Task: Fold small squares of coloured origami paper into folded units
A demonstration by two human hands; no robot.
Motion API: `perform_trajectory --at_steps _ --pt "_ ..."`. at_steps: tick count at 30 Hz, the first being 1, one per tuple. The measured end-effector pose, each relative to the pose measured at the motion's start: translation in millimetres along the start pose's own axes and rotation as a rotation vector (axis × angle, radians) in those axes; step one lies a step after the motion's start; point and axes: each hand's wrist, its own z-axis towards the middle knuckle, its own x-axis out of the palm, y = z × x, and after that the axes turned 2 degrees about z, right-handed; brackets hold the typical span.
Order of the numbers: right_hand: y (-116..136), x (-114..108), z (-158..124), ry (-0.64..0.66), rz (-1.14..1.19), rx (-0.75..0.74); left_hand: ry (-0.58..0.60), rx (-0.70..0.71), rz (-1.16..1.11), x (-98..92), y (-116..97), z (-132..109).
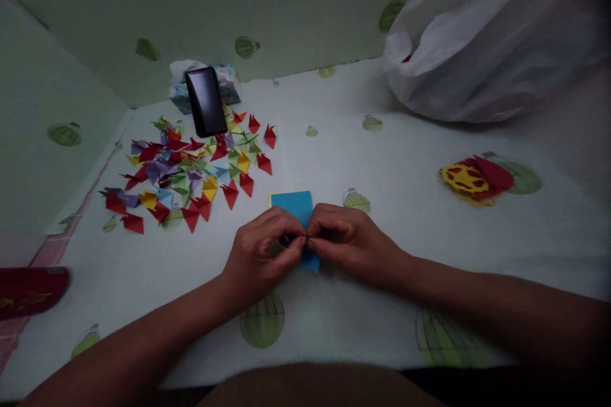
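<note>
Over a blue sheet of paper, my left hand and my right hand meet with their fingertips pinched together. Both are closed on a small dark bit at the fingertips, too small and dim to name. Part of the blue paper shows above the fingers and a corner pokes out below them. A thin yellow edge is visible along its left side, and the fingers hide its middle. To the left lie many small folded paper cranes in red, yellow, green, purple and blue.
A black phone leans on a tissue box behind the cranes. Red and yellow cut-out shapes lie at the right. A large white plastic bag stands at the back right. A red object sits at the left edge.
</note>
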Motion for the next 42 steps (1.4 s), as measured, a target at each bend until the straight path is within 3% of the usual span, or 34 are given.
perform_trajectory --at_steps 11,15,24,34,38,42 --pt "3.0 -3.0 1.3 0.024 0.047 0.136 0.08 -0.528 -0.358 -2.0 1.5 3.0" --pt "1.8 -3.0 1.1 0.017 0.027 0.124 0.106 -0.646 -0.463 -1.8 1.5 3.0" --pt "3.8 -2.7 0.7 0.012 0.032 0.137 0.141 -0.663 -0.401 -4.4 -1.3 4.8" --pt "2.1 -3.4 0.9 0.014 0.102 0.164 0.143 -0.725 -0.512 -4.3 -2.8 5.4" --pt "1.0 -4.9 0.8 0.02 0.221 0.051 0.045 -0.77 -0.537 -5.2 -1.8 6.9" --pt "-2.5 -5.0 0.8 0.013 0.103 -0.086 0.004 -0.757 -0.558 -5.1 -1.3 7.7"
